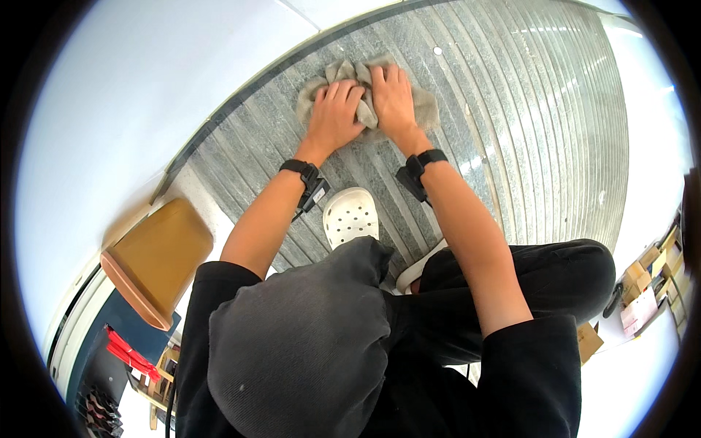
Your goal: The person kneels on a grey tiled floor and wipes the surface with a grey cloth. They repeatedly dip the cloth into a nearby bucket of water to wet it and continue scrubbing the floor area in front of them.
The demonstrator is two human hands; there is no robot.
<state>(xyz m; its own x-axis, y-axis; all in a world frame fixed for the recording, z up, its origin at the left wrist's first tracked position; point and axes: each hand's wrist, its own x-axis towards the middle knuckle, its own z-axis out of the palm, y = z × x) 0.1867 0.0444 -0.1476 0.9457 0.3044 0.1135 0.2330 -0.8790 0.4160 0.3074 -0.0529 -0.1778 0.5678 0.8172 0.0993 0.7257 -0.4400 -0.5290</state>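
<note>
A crumpled grey-beige rag [425, 109] lies on the grey ribbed floor [526, 131]. Over its left part, my left hand [337, 115] curls its fingers into the folds. Close beside it, my right hand [393, 98] grips the rag's upper middle, with the fingertips pressed down into the fabric. Loose edges of the rag spread out on both sides of my hands. Each wrist carries a black strap with a small dark device, the left one [310, 182] and the right one [418, 175].
My white clog [350, 217] with holes stands on the ribs below the rag; the other is partly hidden by my bent leg. A white wall [146, 87] borders the floor. At left stands an orange-brown bin [164, 252]. Cardboard boxes [637, 279] sit far right.
</note>
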